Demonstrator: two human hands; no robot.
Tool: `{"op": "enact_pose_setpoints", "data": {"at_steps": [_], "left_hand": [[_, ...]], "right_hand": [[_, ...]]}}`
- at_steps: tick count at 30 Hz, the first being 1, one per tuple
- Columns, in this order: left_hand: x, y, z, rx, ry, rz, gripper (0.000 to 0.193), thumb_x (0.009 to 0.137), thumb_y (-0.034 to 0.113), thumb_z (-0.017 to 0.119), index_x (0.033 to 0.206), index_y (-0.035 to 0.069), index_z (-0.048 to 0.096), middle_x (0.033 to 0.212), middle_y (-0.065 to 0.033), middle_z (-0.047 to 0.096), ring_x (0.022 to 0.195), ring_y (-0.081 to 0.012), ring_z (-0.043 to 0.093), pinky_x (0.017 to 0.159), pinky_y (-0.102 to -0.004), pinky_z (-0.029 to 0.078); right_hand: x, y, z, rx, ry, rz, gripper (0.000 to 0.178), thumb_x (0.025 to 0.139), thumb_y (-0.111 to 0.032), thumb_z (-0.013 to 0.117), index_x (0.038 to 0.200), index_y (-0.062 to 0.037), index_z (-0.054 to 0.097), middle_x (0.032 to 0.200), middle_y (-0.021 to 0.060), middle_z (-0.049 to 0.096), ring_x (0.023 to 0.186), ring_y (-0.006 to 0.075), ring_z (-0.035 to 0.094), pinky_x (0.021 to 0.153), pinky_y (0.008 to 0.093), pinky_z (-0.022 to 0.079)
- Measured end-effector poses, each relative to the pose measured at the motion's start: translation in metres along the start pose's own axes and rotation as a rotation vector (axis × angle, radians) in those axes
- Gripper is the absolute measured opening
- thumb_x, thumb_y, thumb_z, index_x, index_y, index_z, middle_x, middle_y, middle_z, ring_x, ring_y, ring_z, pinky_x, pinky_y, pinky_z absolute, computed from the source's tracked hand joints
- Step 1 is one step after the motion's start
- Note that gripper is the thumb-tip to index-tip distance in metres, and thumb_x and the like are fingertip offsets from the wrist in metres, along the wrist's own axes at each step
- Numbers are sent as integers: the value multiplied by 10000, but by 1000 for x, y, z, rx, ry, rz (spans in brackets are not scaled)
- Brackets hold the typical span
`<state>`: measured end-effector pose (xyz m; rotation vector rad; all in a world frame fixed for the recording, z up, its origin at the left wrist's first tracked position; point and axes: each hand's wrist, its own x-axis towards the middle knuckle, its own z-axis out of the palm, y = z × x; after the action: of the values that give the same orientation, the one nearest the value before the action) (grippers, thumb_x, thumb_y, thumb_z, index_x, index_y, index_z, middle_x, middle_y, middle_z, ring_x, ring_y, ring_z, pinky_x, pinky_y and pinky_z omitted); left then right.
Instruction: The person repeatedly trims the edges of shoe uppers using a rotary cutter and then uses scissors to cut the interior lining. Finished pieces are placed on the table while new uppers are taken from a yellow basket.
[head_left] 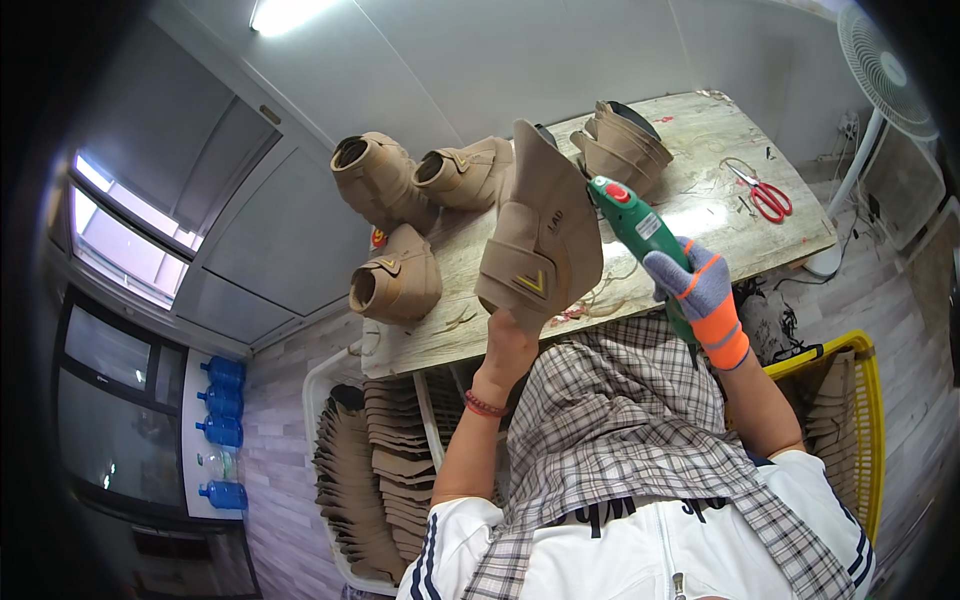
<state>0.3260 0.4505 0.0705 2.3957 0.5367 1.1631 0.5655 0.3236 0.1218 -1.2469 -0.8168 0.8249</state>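
My bare left hand [513,348] holds up a tan shoe upper [545,235] from below, above the table's near edge. The fingers are hidden by the upper, which has a strap and a yellow V-shaped emblem. In a grey and orange glove, my right hand [698,285] is closed around a green hand-held power tool [640,225] with a red switch. Its tip is close to the upper's right edge; whether they touch, I cannot tell. More tan uppers [397,277] stand on the table to the left, and a nested stack of uppers [625,150] is behind the tool.
Red-handled scissors [768,198] and thread scraps lie on the worn table [720,130]. A white basket [322,400] of stacked tan pieces is at my left, a yellow basket [872,400] at my right. A fan [885,70] stands far right. Blue water bottles [222,402] line the left.
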Motion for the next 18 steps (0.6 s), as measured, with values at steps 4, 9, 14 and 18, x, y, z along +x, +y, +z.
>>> {"op": "enact_pose_setpoints", "data": {"at_steps": [4,9,14,18], "left_hand": [[19,20,-25,-791,301,-559,223,833,48,670,1045,-21,657,989,-112,691,936,-233,637,838,-336,501],[56,-15,-78,-1618,305,-693,305,969,172,475,1134,-54,596,1110,-190,659,1044,-284,632,921,-418,514],[37,-59,-86,-1761,362,-704,271,965,110,449,1104,-58,612,1113,-198,657,1033,-301,636,923,-431,514],[32,-61,-84,-1906,339,-701,275,960,102,442,1097,-58,620,1115,-208,655,1044,-316,629,936,-445,507]], "right_hand": [[14,25,-19,-228,82,-168,408,777,-347,793,984,-17,672,669,10,619,560,65,541,524,231,441],[4,45,-30,-590,48,-445,494,703,-371,829,1033,-35,679,756,108,689,630,196,661,601,300,518],[-5,41,-32,-778,-71,-625,526,637,-359,844,1049,-76,681,785,141,686,662,298,663,603,348,525],[-6,40,-37,-842,-83,-717,521,629,-363,841,1040,-84,684,767,137,677,648,315,647,586,359,518]]}}
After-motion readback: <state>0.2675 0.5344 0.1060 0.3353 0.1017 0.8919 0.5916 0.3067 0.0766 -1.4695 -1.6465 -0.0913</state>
